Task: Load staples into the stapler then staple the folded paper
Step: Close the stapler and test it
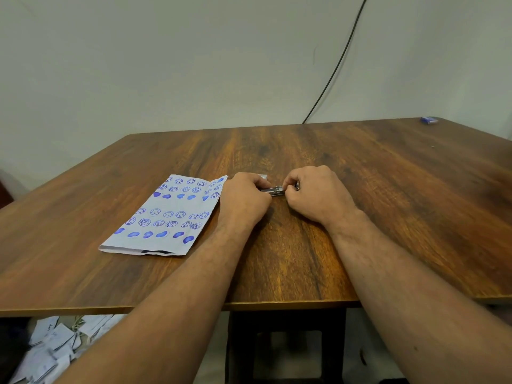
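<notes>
A small metal stapler lies on the wooden table between my two hands. My left hand grips its left end, fingers curled over it. My right hand pinches its right end with thumb and fingertips. Most of the stapler is hidden under the fingers, so I cannot tell whether staples are in it. A small pale item peeks out just behind my left hand. The folded paper, white with blue stamped smileys and hearts, lies flat to the left of my left hand, its top right corner close to my knuckles.
A small blue box sits at the far right corner of the table. A black cable runs down the wall behind the table. Scraps of paper lie on the floor under the table's left front edge.
</notes>
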`<state>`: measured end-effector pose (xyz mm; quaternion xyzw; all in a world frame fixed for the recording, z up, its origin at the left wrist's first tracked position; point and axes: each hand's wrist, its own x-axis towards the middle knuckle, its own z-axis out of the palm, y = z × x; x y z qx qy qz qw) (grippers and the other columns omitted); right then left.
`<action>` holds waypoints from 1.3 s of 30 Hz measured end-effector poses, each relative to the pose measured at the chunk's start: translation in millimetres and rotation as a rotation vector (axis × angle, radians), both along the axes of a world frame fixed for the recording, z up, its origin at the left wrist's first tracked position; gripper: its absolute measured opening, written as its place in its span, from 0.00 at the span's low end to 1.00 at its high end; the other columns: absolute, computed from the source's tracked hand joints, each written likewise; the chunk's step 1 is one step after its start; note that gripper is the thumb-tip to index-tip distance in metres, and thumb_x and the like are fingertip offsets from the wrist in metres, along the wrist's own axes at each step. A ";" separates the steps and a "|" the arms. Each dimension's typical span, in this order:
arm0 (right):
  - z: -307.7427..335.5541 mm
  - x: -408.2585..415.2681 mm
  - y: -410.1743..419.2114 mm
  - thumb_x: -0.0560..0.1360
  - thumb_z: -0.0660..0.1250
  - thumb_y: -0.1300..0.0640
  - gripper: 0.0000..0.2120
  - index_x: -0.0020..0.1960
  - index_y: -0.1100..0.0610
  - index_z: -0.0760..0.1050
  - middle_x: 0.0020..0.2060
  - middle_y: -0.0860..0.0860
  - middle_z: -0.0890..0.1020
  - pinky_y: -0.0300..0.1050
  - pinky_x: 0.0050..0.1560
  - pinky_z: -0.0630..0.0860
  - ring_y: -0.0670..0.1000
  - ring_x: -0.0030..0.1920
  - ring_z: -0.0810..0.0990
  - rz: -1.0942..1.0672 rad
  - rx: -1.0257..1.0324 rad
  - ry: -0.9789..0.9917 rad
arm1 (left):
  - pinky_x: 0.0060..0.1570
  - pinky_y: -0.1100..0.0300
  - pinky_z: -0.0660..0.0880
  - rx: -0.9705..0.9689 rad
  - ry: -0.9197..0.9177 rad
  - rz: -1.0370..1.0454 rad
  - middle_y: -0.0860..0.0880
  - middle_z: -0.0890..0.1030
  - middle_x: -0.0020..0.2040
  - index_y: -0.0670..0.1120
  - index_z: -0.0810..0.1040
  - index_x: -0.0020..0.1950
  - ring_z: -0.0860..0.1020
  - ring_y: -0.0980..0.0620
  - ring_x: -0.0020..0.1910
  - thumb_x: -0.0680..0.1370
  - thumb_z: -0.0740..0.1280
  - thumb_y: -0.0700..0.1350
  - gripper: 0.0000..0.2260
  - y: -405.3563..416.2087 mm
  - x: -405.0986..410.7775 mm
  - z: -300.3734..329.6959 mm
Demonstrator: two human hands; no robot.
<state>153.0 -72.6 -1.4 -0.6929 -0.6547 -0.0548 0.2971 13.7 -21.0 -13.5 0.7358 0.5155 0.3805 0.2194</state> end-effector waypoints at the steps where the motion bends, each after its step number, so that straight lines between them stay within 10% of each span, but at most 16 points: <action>1: -0.4 0.5 0.0 0.75 0.63 0.57 0.11 0.49 0.49 0.85 0.29 0.40 0.74 0.41 0.41 0.70 0.40 0.30 0.71 0.015 -0.002 0.004 | 0.49 0.59 0.76 -0.008 -0.016 0.000 0.51 0.86 0.49 0.51 0.86 0.51 0.80 0.55 0.46 0.72 0.68 0.38 0.13 0.4 -0.4 0.2; 12: -4.9 3.1 2.9 0.76 0.60 0.59 0.16 0.52 0.46 0.84 0.47 0.46 0.87 0.49 0.58 0.77 0.48 0.48 0.82 0.127 -0.013 0.021 | 0.37 0.72 0.70 -0.058 -0.132 -0.046 0.56 0.83 0.40 0.51 0.85 0.50 0.78 0.65 0.39 0.70 0.70 0.35 0.13 0.0 -4.1 1.4; 19: -6.2 4.3 2.6 0.77 0.58 0.59 0.16 0.51 0.44 0.82 0.48 0.46 0.86 0.51 0.57 0.77 0.49 0.48 0.81 0.157 -0.050 0.064 | 0.41 0.63 0.78 -0.089 -0.186 -0.086 0.52 0.86 0.42 0.49 0.85 0.50 0.83 0.56 0.42 0.69 0.69 0.35 0.13 -2.3 -4.5 1.6; 39: -3.9 1.3 -1.4 0.77 0.60 0.60 0.13 0.52 0.45 0.80 0.30 0.44 0.77 0.48 0.42 0.73 0.48 0.33 0.75 0.205 -0.019 0.010 | 0.41 0.57 0.78 -0.173 -0.260 -0.145 0.50 0.86 0.40 0.49 0.83 0.50 0.83 0.52 0.38 0.67 0.69 0.33 0.16 -3.5 -6.7 3.7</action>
